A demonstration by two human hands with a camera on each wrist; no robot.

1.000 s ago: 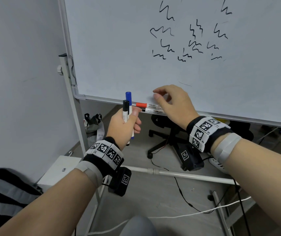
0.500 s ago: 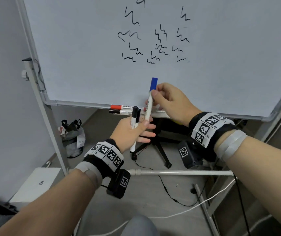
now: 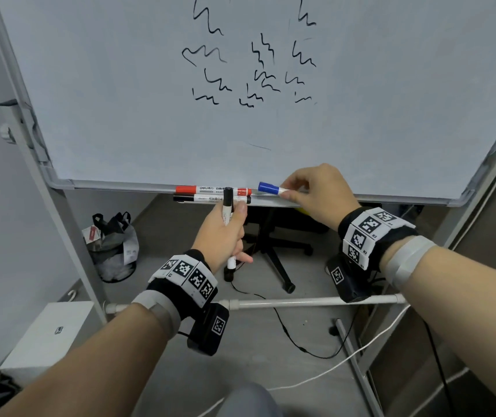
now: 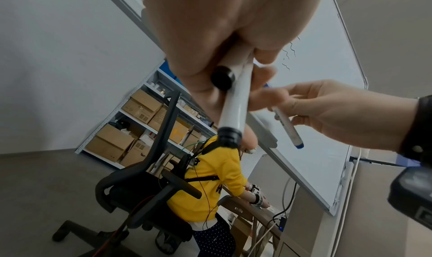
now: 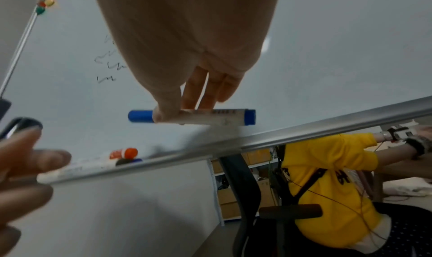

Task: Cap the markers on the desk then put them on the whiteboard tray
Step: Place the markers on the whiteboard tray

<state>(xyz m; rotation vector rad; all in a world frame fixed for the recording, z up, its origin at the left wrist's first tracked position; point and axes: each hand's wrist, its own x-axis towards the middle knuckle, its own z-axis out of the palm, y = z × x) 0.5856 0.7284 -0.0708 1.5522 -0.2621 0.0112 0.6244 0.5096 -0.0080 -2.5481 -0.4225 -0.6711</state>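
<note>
The blue marker (image 3: 268,188), capped, now lies level along the whiteboard tray (image 3: 391,200), just right of the two markers already there; half a second ago it stood upright, cap up, pinched in the right hand's fingertips just as it left the left hand's bundle. The right hand (image 3: 319,192) pinches its white barrel between thumb and fingertips, the other fingers hanging straight behind it. From the right wrist view the marker hovers close above the tray's front rim; whether it touches the channel yet I cannot tell.

On the tray, toward its left end, the red marker (image 3: 210,189) lies at the back against the board's lower edge and a black marker (image 3: 210,199) lies in front of it, near the front rim, both capped.

The left hand (image 3: 222,236) stays below the tray's front rim, fingers curled round two black-capped markers (image 3: 227,212) held upright. A second ago it gripped the blue one as well, so the bundle has gone from three to two.

By my reckoning this is the third marker going onto the tray. Letting go of it is what remains of this step, then the last two need the same hand-over and laying down. Capping seems done for every marker I can see.

Behind the whiteboard (image 3: 120,85), another person in a yellow top (image 4: 210,183) sits on an office chair (image 4: 140,187).
</note>
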